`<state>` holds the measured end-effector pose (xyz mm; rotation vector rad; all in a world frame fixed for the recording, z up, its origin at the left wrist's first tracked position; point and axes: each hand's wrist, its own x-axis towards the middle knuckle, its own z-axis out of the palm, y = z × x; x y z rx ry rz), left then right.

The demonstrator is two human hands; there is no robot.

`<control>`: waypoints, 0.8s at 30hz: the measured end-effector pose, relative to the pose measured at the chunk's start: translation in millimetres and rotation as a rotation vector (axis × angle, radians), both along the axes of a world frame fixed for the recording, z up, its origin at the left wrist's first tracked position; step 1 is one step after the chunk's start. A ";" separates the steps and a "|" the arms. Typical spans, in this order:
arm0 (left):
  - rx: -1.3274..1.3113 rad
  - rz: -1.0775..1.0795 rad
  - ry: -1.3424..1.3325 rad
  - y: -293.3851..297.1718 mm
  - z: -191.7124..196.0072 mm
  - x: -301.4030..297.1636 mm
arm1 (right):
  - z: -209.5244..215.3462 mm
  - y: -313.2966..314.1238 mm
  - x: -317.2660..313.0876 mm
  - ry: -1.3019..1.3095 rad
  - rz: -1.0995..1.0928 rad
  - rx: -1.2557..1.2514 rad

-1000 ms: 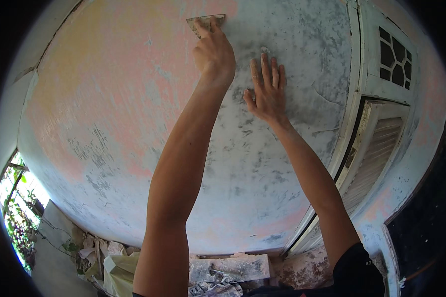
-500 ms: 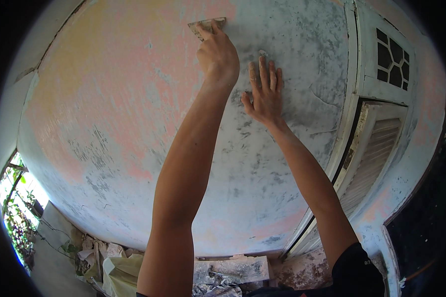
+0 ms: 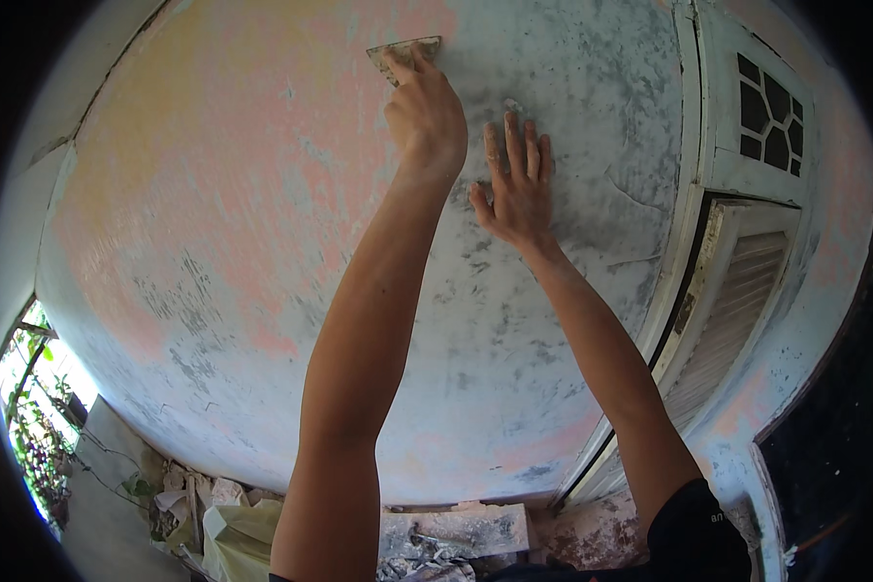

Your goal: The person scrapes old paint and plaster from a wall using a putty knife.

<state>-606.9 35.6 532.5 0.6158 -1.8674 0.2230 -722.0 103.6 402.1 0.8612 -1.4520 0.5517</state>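
My left hand [image 3: 427, 118] is raised high on the wall, its fingers closed on a scraper with a flat, wide, dirty blade [image 3: 394, 56]. The blade lies against the painted wall [image 3: 252, 184], near where pink paint meets a bare grey patch. To its right and a little lower, my right hand [image 3: 520, 189] rests flat on the grey patch, fingers spread and dusty, holding nothing. The wall shows worn yellow, pink and pale blue-grey paint with dark blotches. How the scraper's grip sits inside my left palm is hidden.
A white door frame [image 3: 687, 184] with a louvred shutter [image 3: 737, 301] and a patterned vent [image 3: 770, 113] stands on the right. Rubble and a pale yellowish sheet [image 3: 235, 538] lie at the wall's foot. Plants [image 3: 39, 427] show through an opening at the left.
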 end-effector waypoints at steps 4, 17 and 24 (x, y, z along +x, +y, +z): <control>-0.022 -0.025 0.055 -2.4 14.0 -2.7 | -0.3 -1.4 2.0 -0.012 -0.010 0.008; -0.016 0.040 -0.027 -6.4 6.1 4.6 | 0.3 -0.5 -0.6 0.005 -0.003 -0.005; -0.001 0.038 0.027 -7.7 23.0 -3.6 | 1.3 -4.6 2.5 -0.014 -0.033 0.015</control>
